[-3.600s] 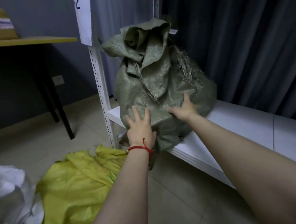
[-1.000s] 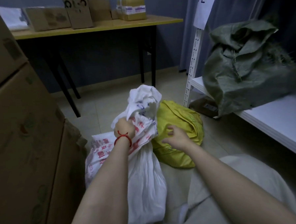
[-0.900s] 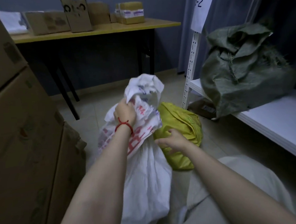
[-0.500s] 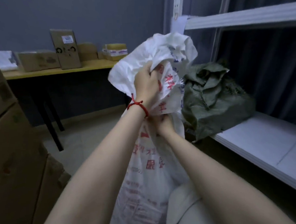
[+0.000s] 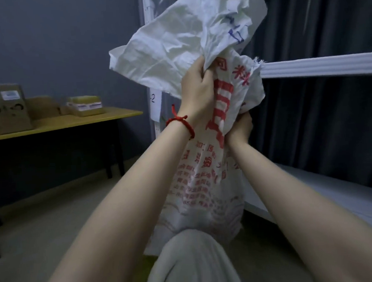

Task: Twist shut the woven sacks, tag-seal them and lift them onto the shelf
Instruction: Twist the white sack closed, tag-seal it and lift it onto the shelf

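Observation:
A white woven sack (image 5: 206, 183) with red print hangs upright in front of me, its crumpled mouth flaring above my fists. My left hand (image 5: 196, 92), with a red string at the wrist, is clenched around the gathered neck. Just below and to the right, my right hand (image 5: 241, 127) grips the same neck from behind, partly hidden by the fabric. The white shelf (image 5: 343, 195) lies low at the right, with an upper rail (image 5: 319, 67) behind the sack. The green sack is hidden behind the white one.
A yellow-topped table (image 5: 68, 124) with several cardboard boxes stands at the left against a dark wall. A white shelf upright (image 5: 149, 56) rises behind the sack. Dark curtains hang behind the shelf. My light-clothed knee (image 5: 191, 263) sits under the sack.
The white sack has been lifted off the floor and raised higher in front of the shelf. My right hand left the yellow sack and closed on the white sack's neck below my left.

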